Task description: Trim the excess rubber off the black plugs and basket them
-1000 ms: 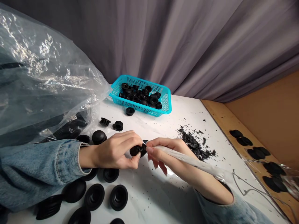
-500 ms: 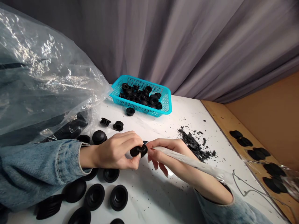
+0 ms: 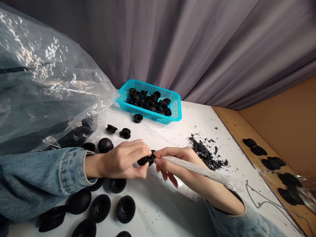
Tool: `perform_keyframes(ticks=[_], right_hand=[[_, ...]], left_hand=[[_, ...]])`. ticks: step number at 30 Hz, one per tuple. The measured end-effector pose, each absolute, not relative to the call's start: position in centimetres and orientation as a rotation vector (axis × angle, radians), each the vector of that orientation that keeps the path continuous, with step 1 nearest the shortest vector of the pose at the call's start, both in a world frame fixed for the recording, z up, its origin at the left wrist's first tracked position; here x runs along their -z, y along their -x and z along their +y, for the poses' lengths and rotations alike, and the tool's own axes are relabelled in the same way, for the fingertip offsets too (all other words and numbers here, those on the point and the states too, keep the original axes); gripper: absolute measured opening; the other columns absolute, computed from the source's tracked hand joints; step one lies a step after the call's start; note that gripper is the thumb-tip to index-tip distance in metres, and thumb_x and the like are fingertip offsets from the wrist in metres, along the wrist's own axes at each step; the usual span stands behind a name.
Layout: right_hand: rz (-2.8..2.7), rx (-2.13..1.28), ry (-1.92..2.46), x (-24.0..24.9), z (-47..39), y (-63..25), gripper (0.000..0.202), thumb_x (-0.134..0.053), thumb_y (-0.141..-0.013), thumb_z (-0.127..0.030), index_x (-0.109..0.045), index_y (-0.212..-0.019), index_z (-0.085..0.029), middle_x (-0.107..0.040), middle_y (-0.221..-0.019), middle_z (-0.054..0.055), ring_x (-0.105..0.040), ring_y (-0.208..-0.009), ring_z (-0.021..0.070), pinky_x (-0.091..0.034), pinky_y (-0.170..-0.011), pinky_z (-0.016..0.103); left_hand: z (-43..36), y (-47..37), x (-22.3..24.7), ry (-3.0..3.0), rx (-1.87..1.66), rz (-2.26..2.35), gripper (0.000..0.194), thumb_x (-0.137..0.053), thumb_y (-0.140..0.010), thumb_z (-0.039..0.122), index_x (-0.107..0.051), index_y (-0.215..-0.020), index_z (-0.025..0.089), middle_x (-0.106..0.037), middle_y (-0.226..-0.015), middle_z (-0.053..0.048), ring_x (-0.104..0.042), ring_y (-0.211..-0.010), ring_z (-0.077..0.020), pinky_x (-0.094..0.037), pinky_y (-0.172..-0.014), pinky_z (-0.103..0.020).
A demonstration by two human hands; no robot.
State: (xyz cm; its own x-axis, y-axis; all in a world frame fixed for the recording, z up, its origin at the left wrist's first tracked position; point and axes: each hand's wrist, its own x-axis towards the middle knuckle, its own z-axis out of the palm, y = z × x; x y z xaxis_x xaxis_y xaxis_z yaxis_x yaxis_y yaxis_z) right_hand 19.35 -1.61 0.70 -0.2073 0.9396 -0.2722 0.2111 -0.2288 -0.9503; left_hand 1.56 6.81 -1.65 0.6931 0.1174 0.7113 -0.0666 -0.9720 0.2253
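Note:
My left hand is closed, pinching a small black ribbed rubber plug between thumb and fingers. Close against it, my right hand grips a slim tool with a long white-wrapped handle, which runs back over the forearm. The tool's working tip is hidden at the plug, so its kind does not show. Several similar plugs lie around my left forearm, among them a domed one and one with its hollow side up.
A turquoise basket full of black plugs stands at the back. Black scraps are heaped to the right. A clear plastic bag bulges at the left. Black pieces lie on the wooden strip, near a grey cable.
The plug has turned slightly between my left fingers, and its far end shows differently. Both hands stay in nearly the same place.

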Motion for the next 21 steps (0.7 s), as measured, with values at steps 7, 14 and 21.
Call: perform_keyframes(ticks=[7,14,21], right_hand=[[-1.377,-1.491,1.428,-0.65,-1.43,-19.37,0.028,-0.058,-0.082,-0.039,-0.063,-0.073,-0.014,-0.056,-0.056,0.000,-0.047,-0.040,0.0064,-0.038,-0.035,0.017],[-1.393,-1.496,1.418,-0.75,-1.62,-19.42,0.028,-0.055,-0.085,-0.036,-0.063,-0.069,-0.013,-0.056,-0.055,0.000,-0.048,-0.040,0.0062,-0.039,-0.036,0.016],[-1.437,-1.485,1.434,-0.66,-1.53,-19.52,0.027,-0.058,-0.084,-0.040,-0.064,-0.077,-0.014,-0.057,-0.058,0.000,-0.048,-0.042,0.0067,-0.039,-0.037,0.016]], left_hand=[[6.90,-1.46,1.80,-2.675,-1.129,0.041,0.013,-0.049,-0.072,0.004,-0.049,-0.082,0.012,-0.060,-0.066,-0.006,-0.055,-0.062,-0.0149,-0.051,-0.054,-0.027],[6.87,-1.48,1.83,-2.666,-1.136,0.042,0.014,-0.048,-0.072,0.004,-0.049,-0.083,0.013,-0.059,-0.067,-0.005,-0.054,-0.062,-0.0144,-0.051,-0.054,-0.026],[6.89,-1.47,1.86,-2.673,-1.118,0.039,0.013,-0.048,-0.072,0.004,-0.049,-0.082,0.012,-0.059,-0.066,-0.006,-0.054,-0.062,-0.0145,-0.051,-0.054,-0.026]])
